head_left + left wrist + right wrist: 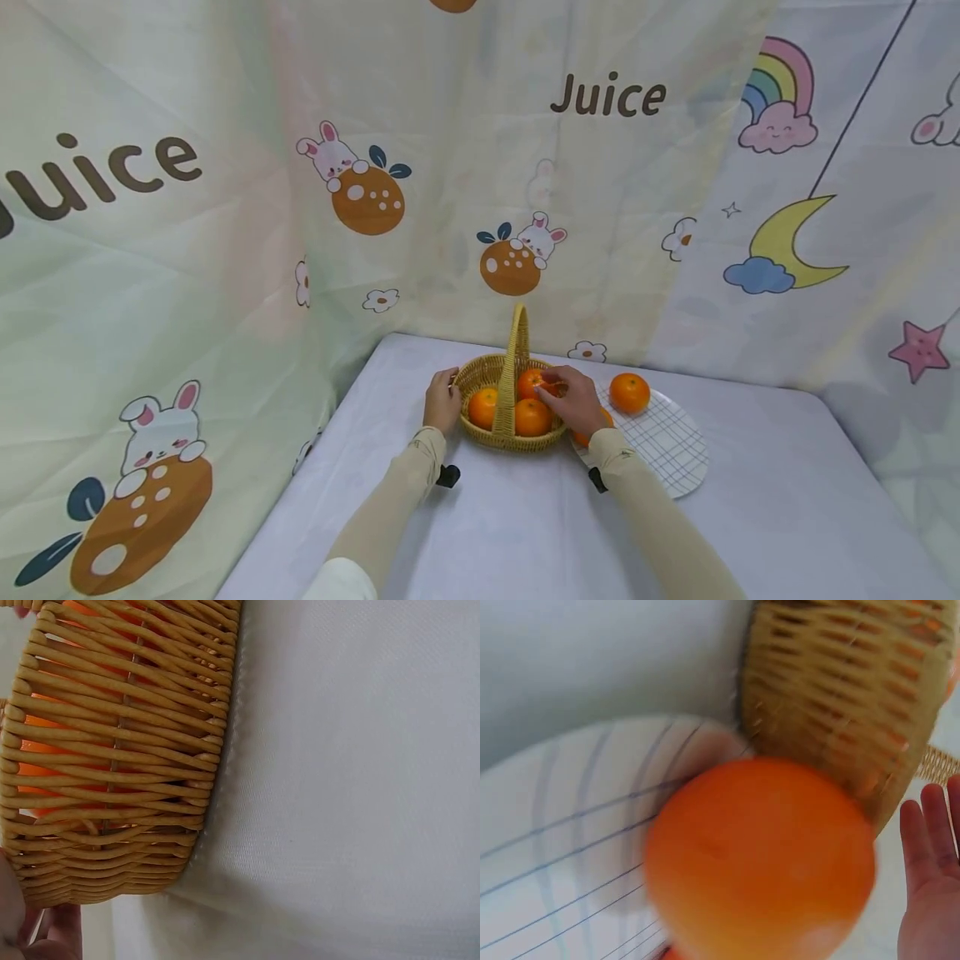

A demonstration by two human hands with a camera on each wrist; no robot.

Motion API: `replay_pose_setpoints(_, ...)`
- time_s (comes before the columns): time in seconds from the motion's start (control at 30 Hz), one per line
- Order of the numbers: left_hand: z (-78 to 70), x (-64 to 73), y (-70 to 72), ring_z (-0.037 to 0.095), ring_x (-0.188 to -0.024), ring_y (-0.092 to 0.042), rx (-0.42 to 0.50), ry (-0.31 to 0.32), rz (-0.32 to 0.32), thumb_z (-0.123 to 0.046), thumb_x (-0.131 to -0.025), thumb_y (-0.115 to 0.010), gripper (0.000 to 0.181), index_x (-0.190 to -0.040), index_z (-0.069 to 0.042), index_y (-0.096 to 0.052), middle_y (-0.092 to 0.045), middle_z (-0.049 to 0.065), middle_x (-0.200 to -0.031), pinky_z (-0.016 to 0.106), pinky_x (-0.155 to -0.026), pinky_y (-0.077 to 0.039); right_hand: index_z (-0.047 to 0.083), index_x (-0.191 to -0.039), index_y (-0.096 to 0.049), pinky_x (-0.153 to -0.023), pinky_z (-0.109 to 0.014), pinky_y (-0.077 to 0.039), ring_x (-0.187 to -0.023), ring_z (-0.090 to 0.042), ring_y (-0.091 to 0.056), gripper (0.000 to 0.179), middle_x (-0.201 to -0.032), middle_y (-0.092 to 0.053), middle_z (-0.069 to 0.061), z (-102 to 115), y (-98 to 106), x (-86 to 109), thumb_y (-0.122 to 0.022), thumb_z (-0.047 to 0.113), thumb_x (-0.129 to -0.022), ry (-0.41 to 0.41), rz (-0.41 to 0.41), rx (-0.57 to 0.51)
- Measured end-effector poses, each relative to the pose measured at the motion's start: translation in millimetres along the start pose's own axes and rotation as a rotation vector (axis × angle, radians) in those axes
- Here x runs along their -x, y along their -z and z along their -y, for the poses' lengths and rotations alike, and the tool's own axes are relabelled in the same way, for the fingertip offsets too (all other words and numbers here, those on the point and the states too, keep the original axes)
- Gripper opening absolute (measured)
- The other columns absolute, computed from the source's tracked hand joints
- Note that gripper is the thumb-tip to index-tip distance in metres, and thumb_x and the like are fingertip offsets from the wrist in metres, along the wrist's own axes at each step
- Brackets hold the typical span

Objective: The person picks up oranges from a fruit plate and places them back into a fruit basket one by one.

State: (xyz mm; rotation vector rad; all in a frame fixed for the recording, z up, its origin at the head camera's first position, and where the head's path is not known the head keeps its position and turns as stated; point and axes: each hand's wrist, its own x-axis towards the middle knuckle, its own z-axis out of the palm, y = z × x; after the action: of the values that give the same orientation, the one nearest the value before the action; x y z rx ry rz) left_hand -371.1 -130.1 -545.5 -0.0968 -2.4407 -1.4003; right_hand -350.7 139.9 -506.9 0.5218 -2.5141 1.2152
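Observation:
A wicker basket (501, 443) with a tall arched handle stands on the table, holding three oranges: one on the left (482, 408), one in front (532, 417) and one behind (529, 383). My left hand (441, 402) grips the basket's left rim; in the left wrist view its fingers (62, 930) curl at the wicker edge. Over the right rim reaches my right hand (576, 400), beside the rear orange. The right wrist view shows its fingers (933, 829) straight with nothing in them. A large orange (761, 855) sits below that hand on the plate, against the basket's side in this view.
Right of the basket lies a round white plate (671, 450) with a grid pattern. Another orange (629, 392) rests at its far edge. A white cloth (517, 525) covers the table, and a printed curtain (465, 167) hangs behind it.

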Motion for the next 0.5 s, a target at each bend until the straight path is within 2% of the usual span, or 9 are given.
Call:
replay_pose_setpoints(0.1,1.8,-0.7,-2.6,0.032,-0.114,-0.057,0.011,-0.018,-0.013,0.003,-0.095,-0.052,0.035,-0.130,0.003,-0.057,-0.055,0.018,-0.125,0.042,-0.097,-0.050,0.004,-0.117,-0.065,-0.090,-0.044,-0.054,-0.102,-0.027,-0.063,0.037,-0.110,-0.066,-0.009,-10.8,11.4,6.7,-0.074,0.025,-0.088,-0.006,-0.046,0.014)
replay_pose_setpoints(0.23,0.6,-0.1,-5.1,0.032,-0.115,-0.057,0.006,-0.020,-0.003,0.003,-0.096,-0.051,0.035,-0.130,0.003,-0.056,-0.055,0.018,-0.126,0.042,-0.098,-0.050,0.004,-0.117,-0.065,-0.093,-0.048,-0.051,-0.106,-0.029,-0.060,0.037,-0.113,-0.064,-0.008,-24.2,24.0,16.3,-0.074,0.025,-0.088,-0.064,-0.089,0.033)
replay_pose_setpoints(0.33,-0.6,1.1,-5.3,0.032,-0.115,-0.057,0.002,-0.012,0.003,0.003,-0.096,-0.051,0.035,-0.131,0.003,-0.055,-0.055,0.019,-0.127,0.041,-0.098,-0.049,0.004,-0.118,-0.064,-0.094,-0.049,-0.051,-0.108,-0.029,-0.058,0.037,-0.115,-0.063,-0.008,-32.2,30.1,23.6,-0.073,0.022,-0.087,-0.114,-0.108,0.040)
replay_pose_setpoints(0.5,-0.6,1.3,-3.1,0.032,-0.116,-0.056,0.017,-0.001,-0.023,0.005,-0.096,-0.051,0.035,-0.131,0.004,-0.056,-0.055,0.018,-0.127,0.042,-0.098,-0.049,0.006,-0.120,-0.063,-0.095,-0.049,-0.050,-0.112,-0.032,-0.058,0.038,-0.119,-0.063,-0.010,-40.9,34.5,33.3,-0.074,0.020,-0.087,-0.146,-0.114,0.010)
